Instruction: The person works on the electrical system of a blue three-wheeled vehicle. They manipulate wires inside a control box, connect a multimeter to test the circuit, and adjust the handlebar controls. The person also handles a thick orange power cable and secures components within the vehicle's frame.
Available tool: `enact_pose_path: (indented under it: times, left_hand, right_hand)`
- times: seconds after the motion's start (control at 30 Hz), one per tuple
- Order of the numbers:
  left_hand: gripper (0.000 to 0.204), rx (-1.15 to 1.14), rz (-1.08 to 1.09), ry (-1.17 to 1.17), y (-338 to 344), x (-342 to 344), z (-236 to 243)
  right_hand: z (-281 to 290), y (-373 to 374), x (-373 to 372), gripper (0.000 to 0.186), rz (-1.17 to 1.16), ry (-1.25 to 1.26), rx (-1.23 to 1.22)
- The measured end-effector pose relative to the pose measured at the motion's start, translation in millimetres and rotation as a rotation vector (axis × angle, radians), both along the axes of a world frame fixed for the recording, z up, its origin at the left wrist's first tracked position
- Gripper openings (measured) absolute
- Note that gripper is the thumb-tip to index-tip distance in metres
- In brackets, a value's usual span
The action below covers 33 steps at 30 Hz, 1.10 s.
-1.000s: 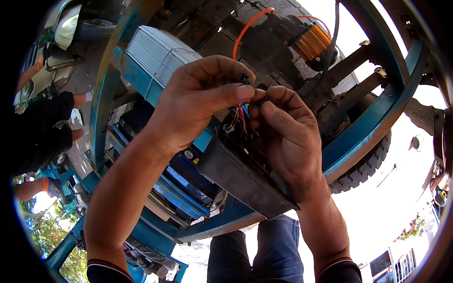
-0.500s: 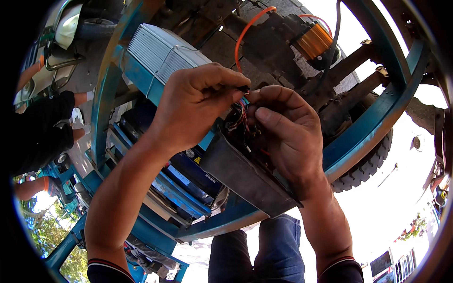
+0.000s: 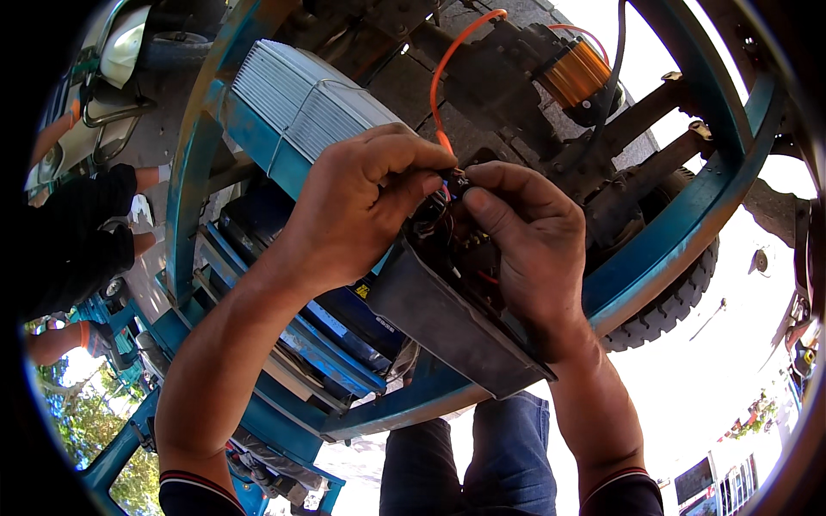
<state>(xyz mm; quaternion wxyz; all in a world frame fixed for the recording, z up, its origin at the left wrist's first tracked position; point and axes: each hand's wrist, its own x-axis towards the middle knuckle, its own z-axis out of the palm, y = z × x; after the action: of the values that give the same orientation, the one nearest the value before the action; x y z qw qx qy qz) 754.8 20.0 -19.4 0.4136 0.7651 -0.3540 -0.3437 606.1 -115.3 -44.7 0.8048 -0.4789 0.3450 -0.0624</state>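
My left hand [image 3: 357,193] is closed, thumb and forefinger pinched on thin coloured wires [image 3: 446,194]; the exact spot of its grip is partly hidden. Facing it, my right hand [image 3: 533,228] pinches a small dark wire connector [image 3: 461,184] by thumb and forefinger. The fingertips of both hands nearly meet over an open black plastic housing [image 3: 460,322]. Inside that housing, more wires run down between the hands, some with brass-coloured ends. A thick orange cable [image 3: 438,82] arches down from behind to just beyond my left fingertips.
A finned silver metal box [image 3: 301,95] is wired onto the blue vehicle frame [image 3: 680,249]. Dark blue batteries [image 3: 344,322] sit below it. Beyond are an orange-ribbed motor [image 3: 575,76], the axle and a tyre [image 3: 667,301]. Another person's legs [image 3: 142,215] show at the left.
The dark connector now shows between my right fingertips, where coloured wires showed before. My left fingertips have shifted slightly, and the black piece seen at them is out of sight.
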Motion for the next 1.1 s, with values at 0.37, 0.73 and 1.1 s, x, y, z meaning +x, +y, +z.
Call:
enact_pose_path:
  times: [0.37,0.73,1.1]
  left_hand:
    - [0.019,-0.007,0.01,0.0,0.6,-1.4,1.3]
    - [0.022,-0.004,-0.062,-0.078,2.2,-1.8,1.1]
    - [0.021,-0.057,-0.087,0.001,5.8,-0.8,4.8]
  right_hand:
    - [6.5,2.6,3.0,0.018,-0.021,0.012,-0.02]
    - [4.4,-3.9,4.8,0.016,0.107,0.059,-0.25]
    - [13.8,-14.9,8.1,0.017,0.206,0.093,0.115]
